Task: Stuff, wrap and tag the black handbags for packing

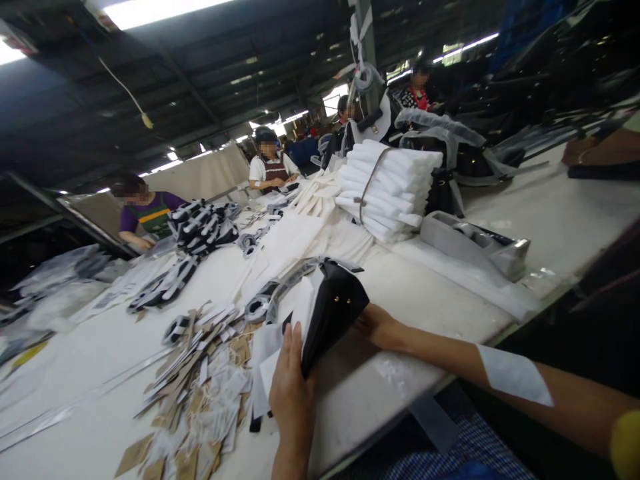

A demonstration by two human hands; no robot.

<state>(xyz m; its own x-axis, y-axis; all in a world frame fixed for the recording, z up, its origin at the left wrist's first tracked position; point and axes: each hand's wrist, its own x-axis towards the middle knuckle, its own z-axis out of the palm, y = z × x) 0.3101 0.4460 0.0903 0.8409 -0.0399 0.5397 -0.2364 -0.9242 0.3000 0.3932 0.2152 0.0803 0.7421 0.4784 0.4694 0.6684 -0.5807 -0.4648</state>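
A black handbag (334, 300) with small gold-coloured studs is held tilted above the near edge of the table, between my two hands. My left hand (293, 383) grips its left side, fingers pointing up along a white sheet (303, 303) at the bag's face. On the right, my right hand (375, 325) holds the bag's lower corner; its fingertips are hidden behind the bag. A wrapped strap (295, 272) arches from the bag toward a plastic-wrapped roll (257, 307). Just left of my left hand lies a pile of brown and white tags (200, 380) with strings.
A tied stack of white padding (385, 187) stands behind the bag, with a grey tray (470, 243) to its right. Black wrapped straps (203, 227) are heaped at the far left. Several co-workers sit around the table (65, 393). More black bags (465, 160) lie at the back right.
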